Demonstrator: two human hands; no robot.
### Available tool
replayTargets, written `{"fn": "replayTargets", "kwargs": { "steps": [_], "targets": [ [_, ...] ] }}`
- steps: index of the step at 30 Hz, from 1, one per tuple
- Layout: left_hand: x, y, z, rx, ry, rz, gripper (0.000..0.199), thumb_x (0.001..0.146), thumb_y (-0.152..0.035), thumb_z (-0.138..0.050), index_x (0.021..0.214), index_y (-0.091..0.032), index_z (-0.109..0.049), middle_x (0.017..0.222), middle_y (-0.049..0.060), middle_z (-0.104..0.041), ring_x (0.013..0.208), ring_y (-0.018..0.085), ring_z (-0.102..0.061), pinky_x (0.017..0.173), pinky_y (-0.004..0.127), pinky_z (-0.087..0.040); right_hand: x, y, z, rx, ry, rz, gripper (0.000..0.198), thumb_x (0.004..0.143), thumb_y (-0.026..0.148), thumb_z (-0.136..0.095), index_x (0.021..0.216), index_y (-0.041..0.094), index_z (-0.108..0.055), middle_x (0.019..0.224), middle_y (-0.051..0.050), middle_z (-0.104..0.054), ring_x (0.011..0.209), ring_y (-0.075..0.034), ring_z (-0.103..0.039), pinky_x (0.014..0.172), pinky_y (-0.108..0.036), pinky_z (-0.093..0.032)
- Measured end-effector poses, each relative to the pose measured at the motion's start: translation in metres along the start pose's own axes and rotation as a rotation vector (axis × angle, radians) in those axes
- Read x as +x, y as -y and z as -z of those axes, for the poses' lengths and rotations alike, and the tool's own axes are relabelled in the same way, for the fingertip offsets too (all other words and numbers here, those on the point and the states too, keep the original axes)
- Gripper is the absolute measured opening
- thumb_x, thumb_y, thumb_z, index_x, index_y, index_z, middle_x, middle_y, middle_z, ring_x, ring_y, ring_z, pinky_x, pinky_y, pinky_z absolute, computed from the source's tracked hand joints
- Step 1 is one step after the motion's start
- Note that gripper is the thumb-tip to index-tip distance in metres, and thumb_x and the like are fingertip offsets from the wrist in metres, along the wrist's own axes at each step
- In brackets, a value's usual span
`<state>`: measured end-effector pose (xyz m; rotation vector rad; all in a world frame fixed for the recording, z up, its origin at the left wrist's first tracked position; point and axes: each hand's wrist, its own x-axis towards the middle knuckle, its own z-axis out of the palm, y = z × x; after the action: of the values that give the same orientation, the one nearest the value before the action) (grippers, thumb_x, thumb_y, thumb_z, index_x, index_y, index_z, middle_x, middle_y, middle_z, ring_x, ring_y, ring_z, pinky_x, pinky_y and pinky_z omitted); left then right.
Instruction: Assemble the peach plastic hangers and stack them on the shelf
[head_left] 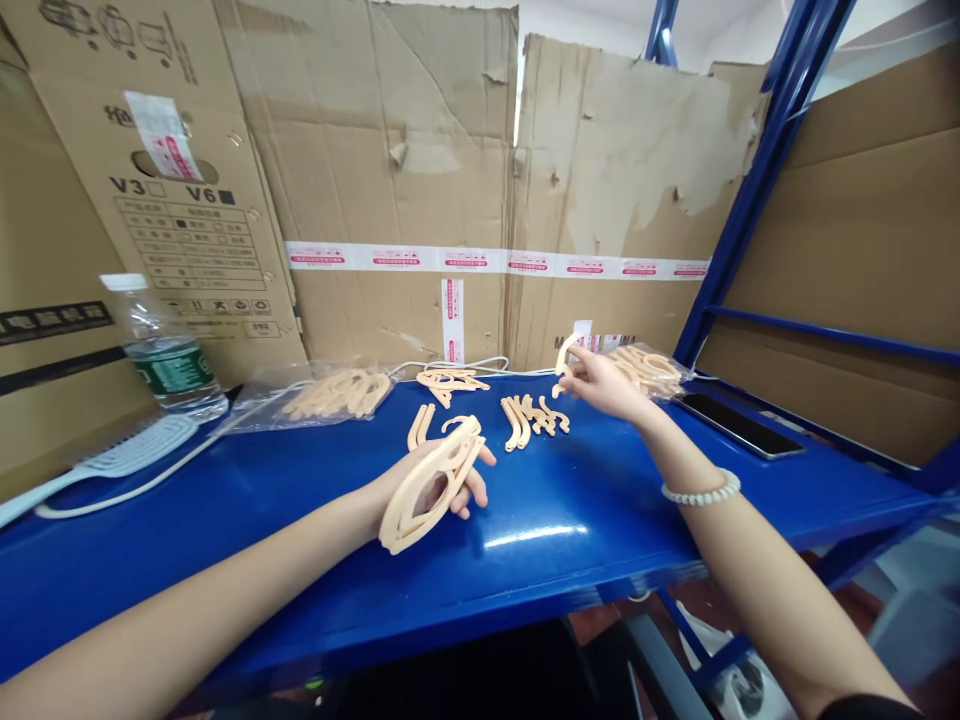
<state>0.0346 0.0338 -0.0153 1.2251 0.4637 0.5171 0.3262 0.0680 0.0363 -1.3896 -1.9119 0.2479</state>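
My left hand (474, 488) is closed around a beige plastic folding hanger (405, 515), tilted, its small hook pointing away from me. The hanger covers part of the palm. Farther off on the right, my right hand (600, 385) pinches a curved beige hanger arm (563, 358) above the table. Below and left of it lie several loose curved arms (514, 425) and several small hooks (553, 415). Just behind my left hand are two more curved arms (421, 428). A small pile of beige hangers (448, 381) sits at the back.
Clear bags of beige hanger parts lie at left (341, 393) and right (649, 370). On the left stand a water bottle (171, 365) and a hairbrush (142, 447); a phone (739, 425) lies right. Cardboard (390, 180) walls the blue table (540, 570); a white cable (142, 495) crosses it.
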Motion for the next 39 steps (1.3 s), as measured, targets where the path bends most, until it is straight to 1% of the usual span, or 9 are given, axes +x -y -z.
{"fn": "replayTargets", "kwargs": {
  "steps": [7,14,20,24,30,32,34,37,39],
  "targets": [
    [-0.003,-0.007,-0.006,-0.21,-0.136,-0.012,0.02,0.085,-0.028,-0.056,0.093,-0.01,-0.062,0.078,0.016,-0.071,0.057,0.016,-0.06,0.057,0.027,-0.05,0.002,-0.011,-0.009,-0.27,0.212,-0.215,0.047,0.086,0.008,-0.045,0.133,0.007,-0.046,0.079,-0.007,-0.068,0.059,-0.013,-0.059,0.06,-0.022,-0.047],
    [-0.006,-0.014,-0.019,-0.233,-0.34,0.017,0.014,0.085,-0.015,-0.049,0.091,-0.013,-0.062,0.091,0.015,-0.071,0.066,0.018,-0.064,0.07,0.033,-0.053,0.001,-0.015,-0.018,-0.325,0.305,-0.187,0.046,0.079,0.002,-0.046,0.124,0.008,-0.055,0.068,-0.004,-0.068,0.055,-0.013,-0.06,0.059,-0.022,-0.048],
    [-0.007,-0.016,-0.02,-0.248,-0.326,-0.014,0.016,0.084,-0.012,-0.049,0.088,-0.014,-0.064,0.09,0.011,-0.069,0.069,0.018,-0.064,0.072,0.035,-0.055,0.0,-0.009,-0.018,-0.384,0.359,-0.155,0.05,0.077,0.002,-0.045,0.125,0.008,-0.057,0.075,-0.006,-0.072,0.065,-0.017,-0.066,0.064,-0.024,-0.05],
    [-0.006,-0.012,-0.014,-0.224,-0.313,-0.044,0.014,0.084,-0.015,-0.052,0.089,-0.014,-0.066,0.092,0.01,-0.068,0.072,0.017,-0.063,0.072,0.034,-0.054,0.001,-0.008,-0.02,-0.433,0.384,-0.147,0.045,0.078,0.004,-0.048,0.121,0.009,-0.061,0.094,-0.01,-0.073,0.083,-0.02,-0.068,0.073,-0.024,-0.05],
    [-0.007,-0.015,-0.016,-0.22,-0.354,-0.047,0.021,0.088,-0.017,-0.049,0.095,-0.015,-0.069,0.087,0.007,-0.065,0.074,0.015,-0.062,0.07,0.029,-0.054,-0.003,-0.002,-0.018,-0.531,0.286,-0.134,0.032,0.086,0.01,-0.047,0.112,0.006,-0.064,0.107,-0.02,-0.066,0.102,-0.027,-0.062,0.088,-0.034,-0.046],
    [-0.007,-0.017,-0.018,-0.221,-0.364,-0.053,0.024,0.091,-0.019,-0.046,0.096,-0.014,-0.069,0.084,0.007,-0.064,0.073,0.015,-0.061,0.07,0.029,-0.054,-0.009,0.013,-0.02,-0.494,0.181,-0.005,0.036,0.089,0.015,-0.045,0.121,0.006,-0.058,0.106,-0.019,-0.063,0.1,-0.026,-0.061,0.088,-0.037,-0.046],
    [-0.007,-0.018,-0.02,-0.214,-0.373,-0.053,0.026,0.092,-0.02,-0.044,0.095,-0.014,-0.069,0.083,0.007,-0.064,0.073,0.015,-0.061,0.07,0.03,-0.054,-0.021,0.034,-0.026,-0.354,0.067,0.283,0.039,0.089,0.019,-0.048,0.127,0.011,-0.052,0.106,-0.014,-0.059,0.098,-0.023,-0.058,0.087,-0.037,-0.047],
    [-0.006,-0.018,-0.021,-0.209,-0.397,-0.052,0.024,0.091,-0.016,-0.045,0.087,-0.014,-0.069,0.081,0.007,-0.064,0.072,0.015,-0.061,0.069,0.031,-0.055,-0.042,0.066,-0.039,-0.126,0.151,0.725,0.044,0.083,0.02,-0.058,0.127,0.019,-0.051,0.111,-0.011,-0.054,0.104,-0.022,-0.052,0.09,-0.038,-0.046],
    [-0.007,-0.017,-0.02,-0.211,-0.385,-0.049,0.022,0.089,-0.014,-0.046,0.083,-0.014,-0.068,0.079,0.006,-0.064,0.071,0.016,-0.061,0.068,0.032,-0.055,-0.055,0.08,-0.048,-0.077,0.182,0.874,0.041,0.082,0.019,-0.059,0.123,0.019,-0.052,0.11,-0.011,-0.052,0.101,-0.021,-0.051,0.087,-0.038,-0.047]
  ]
}}
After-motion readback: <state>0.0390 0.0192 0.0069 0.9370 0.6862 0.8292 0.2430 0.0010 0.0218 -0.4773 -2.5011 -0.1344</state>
